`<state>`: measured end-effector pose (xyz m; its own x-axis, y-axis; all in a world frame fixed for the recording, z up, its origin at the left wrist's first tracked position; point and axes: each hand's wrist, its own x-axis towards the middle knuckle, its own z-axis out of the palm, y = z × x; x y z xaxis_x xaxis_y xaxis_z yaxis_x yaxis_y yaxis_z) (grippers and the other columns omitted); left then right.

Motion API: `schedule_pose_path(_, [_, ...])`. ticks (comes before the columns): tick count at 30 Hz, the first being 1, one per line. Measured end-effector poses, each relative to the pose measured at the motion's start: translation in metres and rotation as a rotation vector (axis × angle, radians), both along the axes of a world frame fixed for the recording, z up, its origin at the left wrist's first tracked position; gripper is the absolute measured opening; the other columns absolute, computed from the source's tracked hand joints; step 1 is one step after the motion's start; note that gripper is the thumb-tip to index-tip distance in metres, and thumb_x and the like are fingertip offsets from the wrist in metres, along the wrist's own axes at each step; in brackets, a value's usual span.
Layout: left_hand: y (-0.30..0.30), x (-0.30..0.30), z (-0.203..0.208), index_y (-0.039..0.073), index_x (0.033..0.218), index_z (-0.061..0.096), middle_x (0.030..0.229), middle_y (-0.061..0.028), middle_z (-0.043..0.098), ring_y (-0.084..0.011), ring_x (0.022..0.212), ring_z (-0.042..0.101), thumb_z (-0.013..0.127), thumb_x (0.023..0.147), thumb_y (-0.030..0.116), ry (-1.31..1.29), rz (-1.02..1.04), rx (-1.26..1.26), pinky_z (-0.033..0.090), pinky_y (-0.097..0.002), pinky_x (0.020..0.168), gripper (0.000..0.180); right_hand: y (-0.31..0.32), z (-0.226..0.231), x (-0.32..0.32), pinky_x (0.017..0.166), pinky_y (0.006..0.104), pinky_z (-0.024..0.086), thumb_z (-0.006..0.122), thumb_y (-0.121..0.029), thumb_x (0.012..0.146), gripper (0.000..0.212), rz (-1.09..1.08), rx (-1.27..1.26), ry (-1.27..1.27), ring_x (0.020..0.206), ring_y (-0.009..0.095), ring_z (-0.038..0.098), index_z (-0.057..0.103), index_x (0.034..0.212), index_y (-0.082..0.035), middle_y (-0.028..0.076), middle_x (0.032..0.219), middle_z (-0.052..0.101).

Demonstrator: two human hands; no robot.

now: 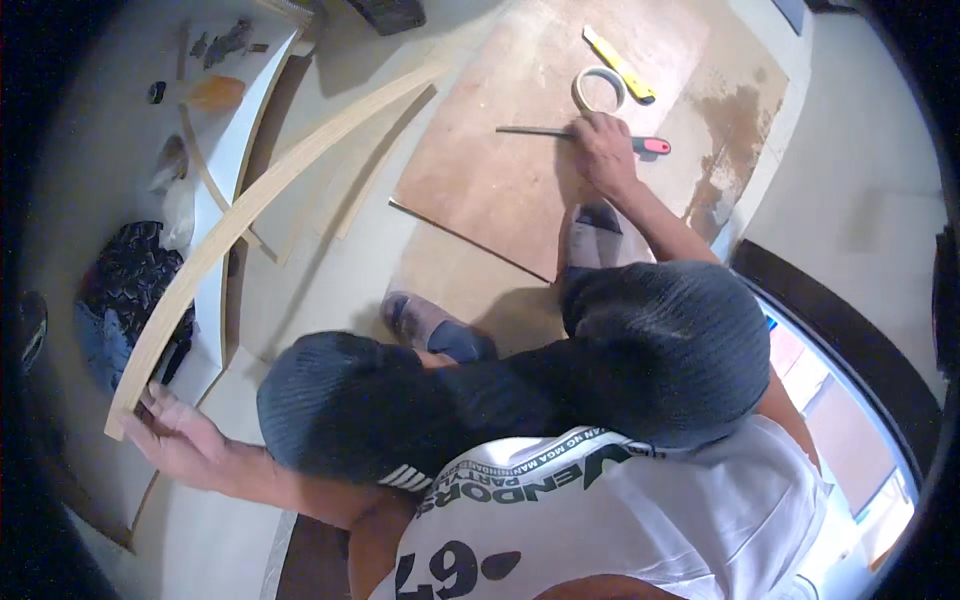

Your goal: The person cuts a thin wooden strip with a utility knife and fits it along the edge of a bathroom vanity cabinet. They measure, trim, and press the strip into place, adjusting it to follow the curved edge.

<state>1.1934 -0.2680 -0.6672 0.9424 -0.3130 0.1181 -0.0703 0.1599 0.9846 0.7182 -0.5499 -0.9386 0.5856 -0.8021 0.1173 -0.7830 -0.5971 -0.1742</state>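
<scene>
A long, pale wooden strip (pixel 250 200) stretches from the lower left toward the top middle. My left hand (pixel 185 440) is closed round its near end, thumb and fingers at the edge. Over the plywood board (pixel 470 190), my right hand (pixel 605 155) grips a long, thin tool that looks like a file (pixel 530 130); its red and grey handle sticks out to the right of my hand. Just beyond my knuckles lies a cream roll of tape (pixel 577 92), close to my fingers. A yellow utility knife (pixel 620 65) rests past the roll.
Further thin wooden strips (pixel 385 160) lie on the floor left of the board. A white panel (pixel 225 290) stands there too, beside a dark patterned cloth (pixel 130 270) and an orange item (pixel 217 94). My feet (pixel 420 315) are at the board's near edge. A brown stain (pixel 735 130) marks the right side.
</scene>
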Motion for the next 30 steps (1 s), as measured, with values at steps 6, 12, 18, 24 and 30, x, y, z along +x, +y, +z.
schedule_pose_path(6, [0.02, 0.004, 0.028, -0.006, 0.102, 0.053, 0.098, -0.0171, 0.057, -0.0253, 0.089, 0.054, 0.051, 0.095, 0.008, 0.362, -0.325, -0.34, 0.046, -0.0362, 0.08, 0.016, -0.052, -0.025, -0.012, 0.075, 0.0425, 0.042, 0.056, -0.012, 0.075, 0.019, -0.011, -0.094, 0.066, 0.092, 0.027, 0.054, 0.06, 0.094, -0.01, 0.007, 0.091, 0.058])
schedule_pose_path(12, [-0.029, -0.04, 0.019, -0.006, 0.1, 0.053, 0.097, -0.0179, 0.057, -0.0232, 0.091, 0.056, 0.051, 0.095, 0.007, 0.384, -0.146, -0.356, 0.048, -0.034, 0.075, 0.015, -0.1, -0.013, 0.019, 0.085, 0.0422, 0.043, 0.049, -0.008, 0.08, 0.031, -0.038, -0.029, -0.171, 0.101, 0.031, 0.054, 0.06, 0.109, -0.006, 0.012, 0.108, 0.059])
schedule_pose_path(18, [-0.044, -0.026, 0.023, -0.006, 0.1, 0.054, 0.098, -0.015, 0.056, -0.0204, 0.097, 0.054, 0.046, 0.097, 0.007, 0.618, -0.297, -0.503, 0.047, -0.0335, 0.084, 0.016, -0.118, -0.039, 0.062, 0.099, 0.0409, 0.039, 0.051, -0.014, 0.082, 0.03, 0.353, 0.118, -0.201, 0.116, 0.031, 0.049, 0.057, 0.112, -0.008, 0.012, 0.12, 0.054])
schedule_pose_path(24, [-0.022, -0.004, 0.023, -0.006, 0.101, 0.052, 0.097, -0.0134, 0.054, -0.0196, 0.095, 0.054, 0.046, 0.097, 0.007, 0.63, -0.072, -0.409, 0.046, -0.0347, 0.093, 0.015, -0.165, -0.043, 0.077, 0.101, 0.0411, 0.037, 0.053, -0.013, 0.086, 0.032, 0.114, -0.042, -0.092, 0.12, 0.033, 0.045, 0.055, 0.118, -0.011, 0.014, 0.126, 0.051])
schedule_pose_path(30, [0.023, 0.012, 0.025, -0.006, 0.104, 0.054, 0.101, -0.0148, 0.058, -0.0201, 0.092, 0.057, 0.05, 0.096, 0.008, 0.595, 0.108, -0.27, 0.05, -0.0336, 0.086, 0.016, -0.128, -0.038, 0.083, 0.1, 0.0468, 0.036, 0.053, -0.01, 0.084, 0.041, 0.259, 0.133, -0.258, 0.117, 0.039, 0.046, 0.052, 0.125, -0.008, 0.018, 0.129, 0.048])
